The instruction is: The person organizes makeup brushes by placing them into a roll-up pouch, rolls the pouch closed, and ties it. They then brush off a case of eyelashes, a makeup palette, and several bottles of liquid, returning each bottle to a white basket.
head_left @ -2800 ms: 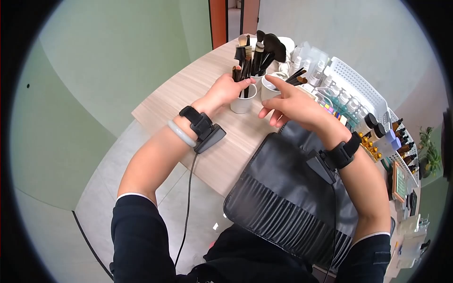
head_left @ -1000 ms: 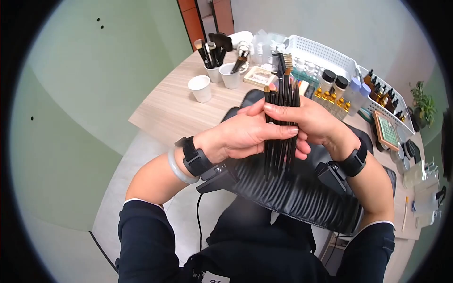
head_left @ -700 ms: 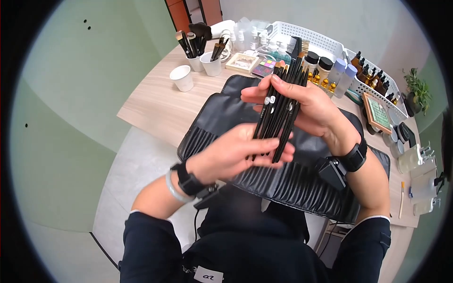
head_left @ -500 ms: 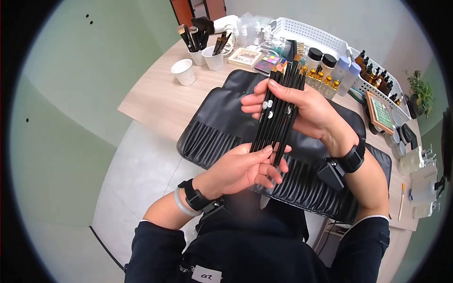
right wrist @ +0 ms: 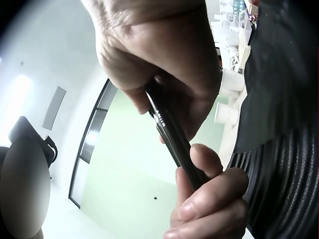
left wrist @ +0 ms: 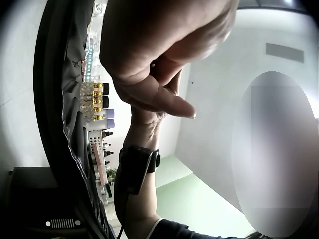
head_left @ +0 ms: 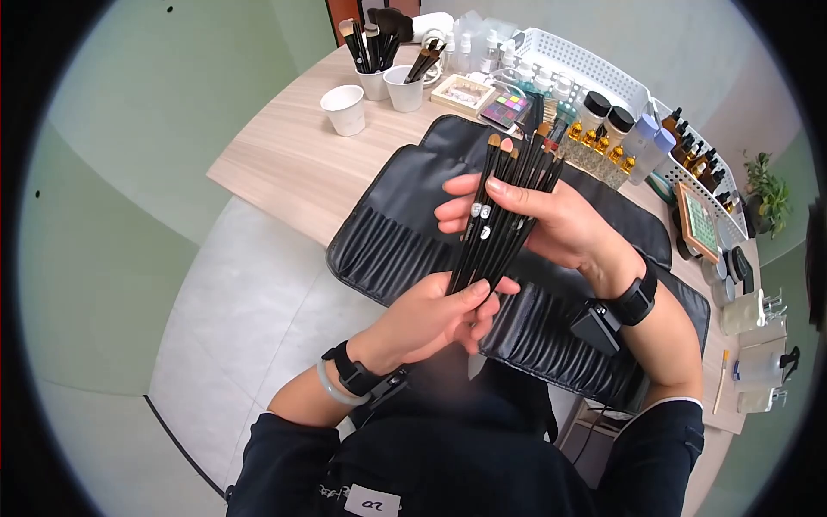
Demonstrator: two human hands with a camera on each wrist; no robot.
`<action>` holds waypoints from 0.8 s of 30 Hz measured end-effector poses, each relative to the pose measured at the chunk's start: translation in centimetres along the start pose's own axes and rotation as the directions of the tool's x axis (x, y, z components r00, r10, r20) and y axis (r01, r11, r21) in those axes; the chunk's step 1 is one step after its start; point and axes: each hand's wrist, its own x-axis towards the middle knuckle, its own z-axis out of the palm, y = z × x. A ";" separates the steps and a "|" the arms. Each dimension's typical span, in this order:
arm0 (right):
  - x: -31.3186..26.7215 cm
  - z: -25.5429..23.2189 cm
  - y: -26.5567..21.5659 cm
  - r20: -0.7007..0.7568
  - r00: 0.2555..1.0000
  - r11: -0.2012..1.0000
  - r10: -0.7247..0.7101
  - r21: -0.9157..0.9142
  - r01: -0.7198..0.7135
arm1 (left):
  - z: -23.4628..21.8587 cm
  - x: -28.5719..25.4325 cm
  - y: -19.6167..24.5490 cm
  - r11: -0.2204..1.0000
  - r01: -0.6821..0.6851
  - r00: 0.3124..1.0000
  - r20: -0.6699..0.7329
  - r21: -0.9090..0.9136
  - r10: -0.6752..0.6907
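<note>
A bundle of black-handled makeup brushes (head_left: pixel 498 220) is held between both hands over the roll-up brush case. My left hand (head_left: pixel 435 320) pinches the handle ends at the bottom, thumb on top. Higher up, near the bristles, my right hand (head_left: pixel 551 211) grips the bundle with its thumb across the front. White number labels show on several handles. In the right wrist view the handles (right wrist: pixel 172 134) run from the right palm down to the left fingers. The black brush case (head_left: pixel 388 215) lies unrolled on the table, its slots toward the person.
A white paper cup (head_left: pixel 345 112) stands at the table's left, beside two cups (head_left: pixel 405 90) of brushes. An eyeshadow palette (head_left: pixel 504 109), bottles with gold tops (head_left: pixel 599 142) and white perforated baskets (head_left: pixel 594 65) line the back. Pump bottles (head_left: pixel 758 345) stand at the right edge.
The brushes have come out of the left cup and over the case, into both hands. The left hand has slid down to the handle ends, and the bundle has tilted and lowered slightly.
</note>
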 end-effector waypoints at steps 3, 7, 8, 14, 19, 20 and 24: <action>0.1 0.4 -0.2 -0.033 0.999 0.998 0.015 -0.061 -0.017 | -0.3 -0.5 0.5 0.995 -0.043 0.994 -0.093 0.085 0.051; 0.2 -0.4 -0.5 -0.219 0.976 0.980 -0.002 -0.194 -0.042 | -1.5 -0.6 0.9 0.989 -0.105 0.981 -0.153 0.105 0.120; 0.4 -0.4 -0.6 -0.218 0.976 0.979 0.003 -0.200 -0.048 | -1.6 -0.7 1.0 0.989 -0.112 0.980 -0.151 0.100 0.126; 0.5 -0.2 -1.2 -0.271 0.962 0.956 -0.025 -0.287 -0.056 | -2.3 -0.9 1.4 0.994 -0.104 0.994 -0.033 -0.022 0.104; 0.5 0.1 -1.3 -0.281 0.959 0.948 -0.039 -0.313 -0.054 | -2.6 -0.9 1.7 0.996 -0.086 0.996 -0.018 -0.036 0.086; 0.5 0.0 -1.4 -0.279 0.959 0.948 -0.039 -0.313 -0.053 | -2.6 -0.9 1.6 0.996 -0.088 0.996 -0.020 -0.035 0.087; 0.4 -0.3 -1.5 -0.273 0.960 0.936 -0.060 -0.349 -0.041 | -1.8 -0.9 1.6 0.994 -0.110 0.989 -0.098 0.023 0.112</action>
